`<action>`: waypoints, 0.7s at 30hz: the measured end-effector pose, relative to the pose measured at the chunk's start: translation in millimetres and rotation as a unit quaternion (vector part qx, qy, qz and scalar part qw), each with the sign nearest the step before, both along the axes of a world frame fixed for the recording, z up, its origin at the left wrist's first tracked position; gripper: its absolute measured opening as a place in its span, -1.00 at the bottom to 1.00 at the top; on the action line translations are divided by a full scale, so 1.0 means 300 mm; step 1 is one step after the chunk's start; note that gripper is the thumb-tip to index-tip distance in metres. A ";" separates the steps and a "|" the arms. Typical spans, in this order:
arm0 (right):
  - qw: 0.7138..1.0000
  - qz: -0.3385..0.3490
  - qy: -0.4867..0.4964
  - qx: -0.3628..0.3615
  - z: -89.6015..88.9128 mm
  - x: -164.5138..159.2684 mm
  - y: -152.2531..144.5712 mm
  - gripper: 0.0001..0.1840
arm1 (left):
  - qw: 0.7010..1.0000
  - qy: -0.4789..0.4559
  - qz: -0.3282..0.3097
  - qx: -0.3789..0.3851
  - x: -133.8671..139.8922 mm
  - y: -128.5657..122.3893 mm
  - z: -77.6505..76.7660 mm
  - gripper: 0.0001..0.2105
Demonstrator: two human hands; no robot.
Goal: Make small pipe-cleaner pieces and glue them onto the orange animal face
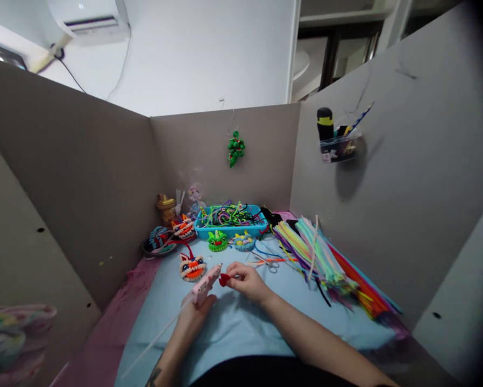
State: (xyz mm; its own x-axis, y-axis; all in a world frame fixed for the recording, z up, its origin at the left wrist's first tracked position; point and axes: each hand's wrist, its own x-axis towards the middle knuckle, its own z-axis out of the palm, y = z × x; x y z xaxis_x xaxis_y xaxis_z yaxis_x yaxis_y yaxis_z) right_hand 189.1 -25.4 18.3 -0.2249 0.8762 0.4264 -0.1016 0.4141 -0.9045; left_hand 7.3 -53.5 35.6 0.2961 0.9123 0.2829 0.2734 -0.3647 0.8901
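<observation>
My left hand [197, 312] is wrapped round a pink glue gun [205, 286]. A long pale glue stick [155, 339] trails from the gun's rear toward the lower left. The gun's nozzle points up and right, close to a small red piece [224, 279]. Between thumb and fingers, my right hand [247, 282] pinches that piece; its exact kind is too small to tell. Just beyond the gun lies an orange and cream pipe-cleaner animal face [192, 267]. Farther back sit a green animal face [218, 241] and a blue and yellow one [244, 242].
A blue tray [209, 232] of pipe-cleaner scraps stands at the back. Scissors [270, 263] lie right of my right hand, near pipe-cleaner bundles [318, 250]. A dark bowl [155, 251] sits at the left. Grey partitions [225, 183] enclose the table; a clear holder [339, 149] hangs right.
</observation>
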 end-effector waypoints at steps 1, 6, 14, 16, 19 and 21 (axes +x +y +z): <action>1.000 0.002 -0.002 0.001 0.000 0.002 -0.001 -0.80 | 1.000 -0.003 -0.004 0.002 0.000 0.000 -0.001 -0.41; 1.000 0.001 -0.006 0.014 0.006 0.004 -0.006 -0.80 | 1.000 -0.001 -0.001 -0.010 -0.002 0.000 -0.003 -0.42; 0.997 0.003 -0.054 0.046 0.017 -0.003 -0.015 -0.81 | 1.000 -0.006 -0.015 0.015 -0.003 0.010 0.003 -0.43; 0.996 0.000 -0.068 0.060 0.020 -0.005 -0.019 -0.83 | 1.000 0.001 -0.020 0.010 -0.004 0.014 -0.002 -0.43; 0.993 -0.003 -0.083 0.081 0.028 -0.009 -0.027 -0.85 | 1.000 -0.003 -0.023 0.007 -0.006 0.015 -0.012 -0.43; 0.991 -0.003 -0.087 0.097 0.033 -0.011 -0.031 -0.86 | 1.000 -0.014 -0.020 0.011 -0.006 0.012 -0.018 -0.44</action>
